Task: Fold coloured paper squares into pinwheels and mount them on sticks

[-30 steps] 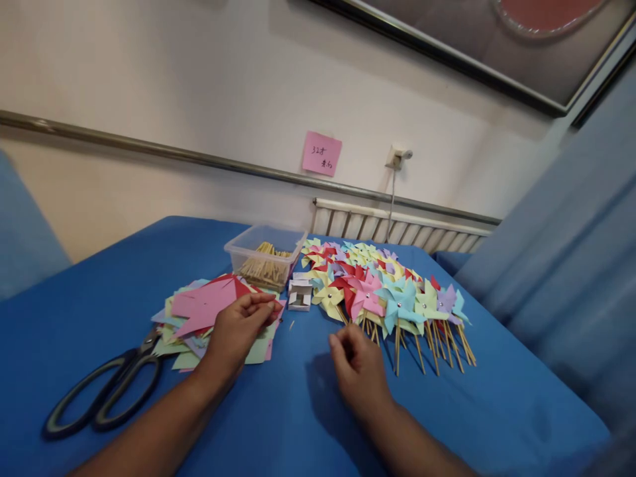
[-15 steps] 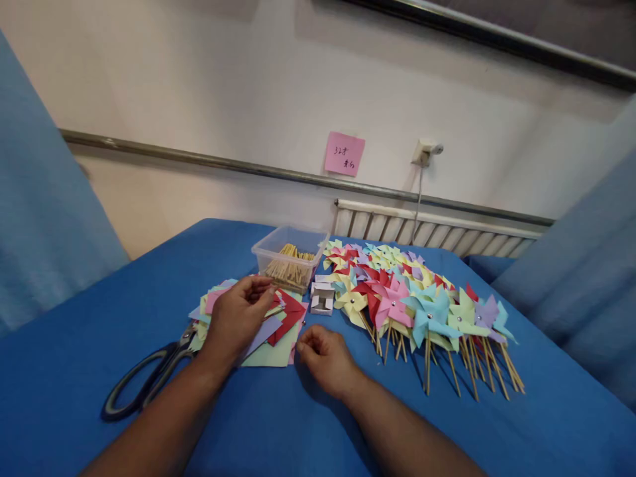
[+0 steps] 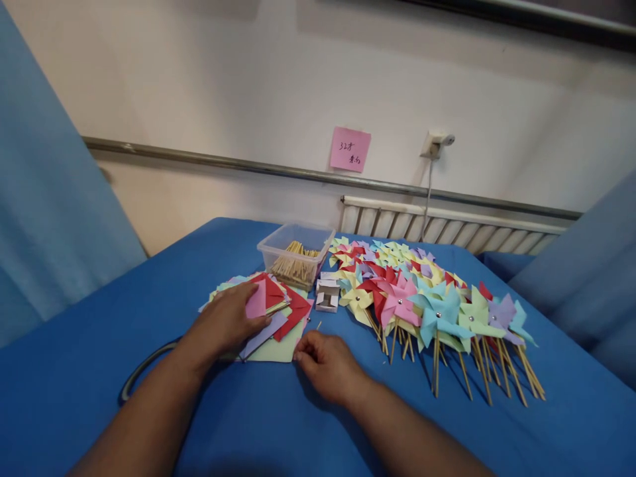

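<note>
My left hand (image 3: pixel 226 319) lies over a pile of coloured paper pieces, fingers and thumb curved about a pink paper piece (image 3: pixel 256 302). Part of that piece is hidden beneath the hand. Red paper (image 3: pixel 297 309) and a pale green sheet (image 3: pixel 278 350) show to the right in the same pile. My right hand (image 3: pixel 328 364) rests at the green sheet's right edge, its thumb and fingers pinched together. What they hold, if anything, is hidden; a thin pale tip shows just above the fingers. Scissors (image 3: pixel 140 370) lie partly covered by my left arm.
A clear plastic box (image 3: pixel 279 260) of wooden sticks (image 3: pixel 295 268) stands behind the paper. Beside it is a small open white box (image 3: pixel 326 298). Many paper pinwheels (image 3: pixel 439 313) on sticks spread across the right of the blue-covered table (image 3: pixel 238 424).
My left hand has come down and left onto the paper, and the pink piece now shows between thumb and fingers. My right hand stays pinched in nearly the same place. The view has shifted slightly.
</note>
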Demonstrator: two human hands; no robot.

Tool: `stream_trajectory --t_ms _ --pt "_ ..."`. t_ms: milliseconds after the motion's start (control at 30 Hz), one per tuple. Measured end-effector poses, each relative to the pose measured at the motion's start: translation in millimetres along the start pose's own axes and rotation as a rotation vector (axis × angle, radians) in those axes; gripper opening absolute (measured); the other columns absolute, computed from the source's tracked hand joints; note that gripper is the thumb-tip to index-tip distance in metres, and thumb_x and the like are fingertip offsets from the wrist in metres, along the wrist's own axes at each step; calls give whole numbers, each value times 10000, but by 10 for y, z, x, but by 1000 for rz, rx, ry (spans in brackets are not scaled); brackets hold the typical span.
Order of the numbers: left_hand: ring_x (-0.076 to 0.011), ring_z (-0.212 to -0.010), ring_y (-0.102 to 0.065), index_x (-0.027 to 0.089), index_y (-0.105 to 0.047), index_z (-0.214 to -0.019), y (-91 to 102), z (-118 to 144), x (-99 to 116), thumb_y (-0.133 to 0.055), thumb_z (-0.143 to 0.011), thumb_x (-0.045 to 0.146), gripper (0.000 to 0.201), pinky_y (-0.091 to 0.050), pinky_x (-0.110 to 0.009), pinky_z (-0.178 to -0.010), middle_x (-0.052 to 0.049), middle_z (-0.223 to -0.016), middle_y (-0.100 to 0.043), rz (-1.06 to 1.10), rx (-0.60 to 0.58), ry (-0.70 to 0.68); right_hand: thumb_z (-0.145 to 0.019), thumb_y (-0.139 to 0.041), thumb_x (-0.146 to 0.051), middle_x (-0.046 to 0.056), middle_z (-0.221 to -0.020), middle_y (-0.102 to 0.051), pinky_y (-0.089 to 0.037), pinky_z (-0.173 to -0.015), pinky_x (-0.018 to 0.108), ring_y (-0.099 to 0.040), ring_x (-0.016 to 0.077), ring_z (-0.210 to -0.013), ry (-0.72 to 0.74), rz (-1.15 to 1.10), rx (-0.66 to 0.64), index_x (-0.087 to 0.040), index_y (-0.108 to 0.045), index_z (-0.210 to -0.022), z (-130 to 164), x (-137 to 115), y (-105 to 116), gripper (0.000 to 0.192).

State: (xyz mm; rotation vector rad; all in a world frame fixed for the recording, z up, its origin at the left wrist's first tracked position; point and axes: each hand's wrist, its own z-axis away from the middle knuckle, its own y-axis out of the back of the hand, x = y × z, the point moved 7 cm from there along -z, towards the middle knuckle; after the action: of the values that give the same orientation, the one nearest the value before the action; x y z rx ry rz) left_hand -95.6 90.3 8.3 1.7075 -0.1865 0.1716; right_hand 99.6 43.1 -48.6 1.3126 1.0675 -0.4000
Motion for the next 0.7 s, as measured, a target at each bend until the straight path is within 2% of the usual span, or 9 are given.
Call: stream_trajectory --t_ms 133,267,400,533,633,700 --pt "-381 -1129 -597 146 -544 -1331 206 22 29 -610 -722 596 760 -464 -439 -904 -189 -1298 -616 181 33 90 -849 -552 -224 0 -817 -722 -390 -628 224 -644 142 -737 9 19 -3 -217 -654 -885 1 16 -25 109" --pt "-415 -1110 -598 76 -552 -1306 375 44 -66 -564 -787 546 701 -461 -466 -874 -253 -1267 -615 133 146 220 -845 -551 -217 6 -815 -721 -395 -638 228 -644 145 -740 27 34 3 -211 -653 -879 12 12 -38 108" --pt "-378 -1082 -621 108 -598 -1247 240 25 -87 -624 -742 472 624 -462 -413 -860 -208 -1223 -657 47 46 163 -843 -551 -212 5 -809 -718 -396 -633 224 -641 140 -732 39 27 1 -208 -645 -876 15 5 -39 100" --pt "-322 -983 -665 188 -707 -1031 201 17 -62 -495 -830 392 356 -467 -365 -777 -143 -1064 -732 -31 16 99 -845 -553 -224 1 -807 -716 -397 -629 220 -637 137 -726 36 33 -10 -212 -644 -872 5 12 -41 96" --pt "-314 -919 -678 207 -732 -943 316 48 -55 -403 -885 361 367 -464 -366 -739 -130 -981 -751 -10 109 147 -850 -546 -231 3 -815 -720 -402 -633 220 -640 138 -731 26 46 -23 -216 -648 -881 5 14 -43 108" --pt "-302 -896 -682 206 -732 -966 449 114 -52 -412 -892 375 369 -471 -358 -729 -119 -958 -755 94 261 212 -850 -546 -230 6 -830 -725 -409 -650 224 -645 142 -749 22 55 -25 -217 -652 -883 12 7 -36 112"
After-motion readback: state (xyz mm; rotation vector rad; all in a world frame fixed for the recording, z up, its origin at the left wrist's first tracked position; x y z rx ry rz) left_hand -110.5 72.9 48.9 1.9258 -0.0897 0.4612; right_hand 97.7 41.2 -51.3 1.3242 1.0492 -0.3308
